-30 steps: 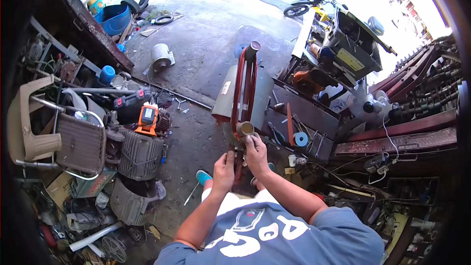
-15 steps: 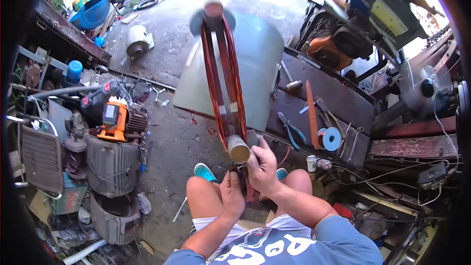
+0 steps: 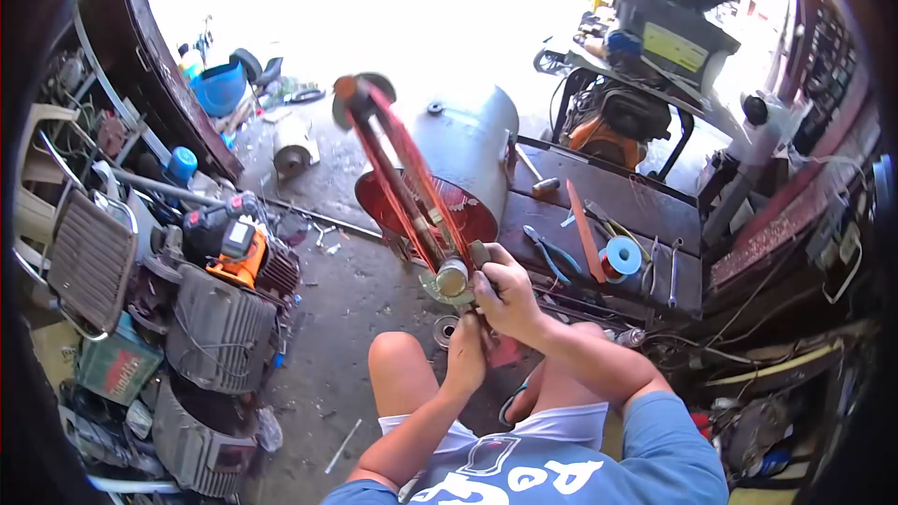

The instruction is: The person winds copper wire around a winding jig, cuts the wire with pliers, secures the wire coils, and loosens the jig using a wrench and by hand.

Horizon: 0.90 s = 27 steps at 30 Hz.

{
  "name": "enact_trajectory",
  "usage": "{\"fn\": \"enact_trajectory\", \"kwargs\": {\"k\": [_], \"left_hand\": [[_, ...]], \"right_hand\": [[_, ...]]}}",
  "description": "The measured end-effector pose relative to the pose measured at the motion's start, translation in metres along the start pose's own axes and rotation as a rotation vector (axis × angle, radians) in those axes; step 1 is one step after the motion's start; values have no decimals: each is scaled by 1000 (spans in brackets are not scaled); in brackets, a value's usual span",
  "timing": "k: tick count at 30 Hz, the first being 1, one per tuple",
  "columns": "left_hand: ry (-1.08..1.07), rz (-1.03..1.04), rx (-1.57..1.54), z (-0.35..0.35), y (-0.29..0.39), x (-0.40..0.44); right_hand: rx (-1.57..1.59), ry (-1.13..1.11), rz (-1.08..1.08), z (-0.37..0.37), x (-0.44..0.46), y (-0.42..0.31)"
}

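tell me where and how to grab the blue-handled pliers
Probably best by the handles, coming from the person's side with the right hand, the nearer one. The pliers lie on the dark bench with handles spread towards the person and head pointing away.

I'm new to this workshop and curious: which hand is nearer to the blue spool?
Right. The right hand is left of the blue spool and a little lower in the picture; the left hand is farther left and lower than the right.
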<state>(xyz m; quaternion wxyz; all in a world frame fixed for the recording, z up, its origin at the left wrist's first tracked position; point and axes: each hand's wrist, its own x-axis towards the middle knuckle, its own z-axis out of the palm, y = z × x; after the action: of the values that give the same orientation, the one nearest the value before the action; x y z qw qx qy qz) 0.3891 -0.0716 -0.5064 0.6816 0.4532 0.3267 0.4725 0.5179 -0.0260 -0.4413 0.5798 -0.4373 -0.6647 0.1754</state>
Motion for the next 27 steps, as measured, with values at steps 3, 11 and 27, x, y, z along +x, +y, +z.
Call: {"fn": "enact_trajectory", "kwargs": {"k": [3,11,27], "left_hand": [[-133,-74,280,-17,4,-14],[-622,106,1353,-75,219,-90],[-534,654,1837,-157,174,-46]], "right_hand": [[-4,-25,-22,0,-20,-12],[-15,-269,-1,-9,-58,-25],[-161,-914,-293,-12,-69,2]]}}
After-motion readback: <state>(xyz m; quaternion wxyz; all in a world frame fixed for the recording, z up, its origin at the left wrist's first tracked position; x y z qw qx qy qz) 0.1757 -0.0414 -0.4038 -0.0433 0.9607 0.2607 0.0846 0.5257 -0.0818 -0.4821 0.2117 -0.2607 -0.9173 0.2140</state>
